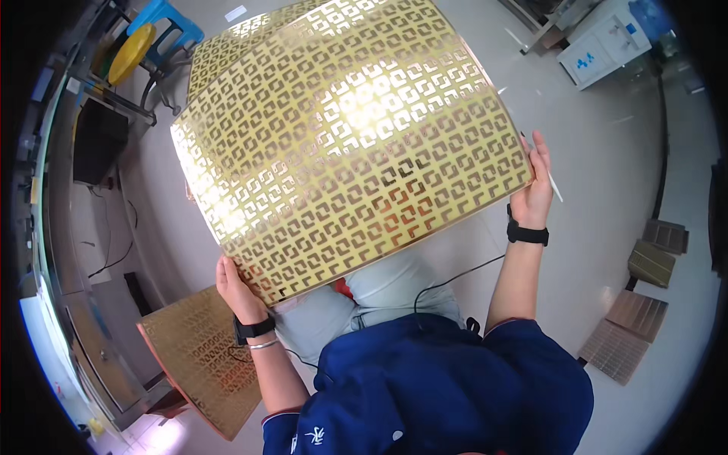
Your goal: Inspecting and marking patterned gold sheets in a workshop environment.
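Observation:
I hold a large, thin circuit board panel (318,197), yellow-green with a repeating shiny metallic pattern, tilted in front of my lap. My left hand (241,292) grips its near left corner. At the right edge, near the corner, my right hand (535,189) is closed on the panel; the fingers beneath it are hidden. A thin white stick (557,188) pokes out beside the right hand, possibly held in it. Bright glare covers parts of the surface. Beyond the far edge, another patterned panel (205,72) is partly covered by the held one.
A similar panel (205,371) leans at my lower left. Blue and yellow stools (133,53) stand far left, near a black box (100,140). A white cabinet (603,49) is far right. Several small panels (637,315) lie along the right side. A black cable (455,280) crosses my lap.

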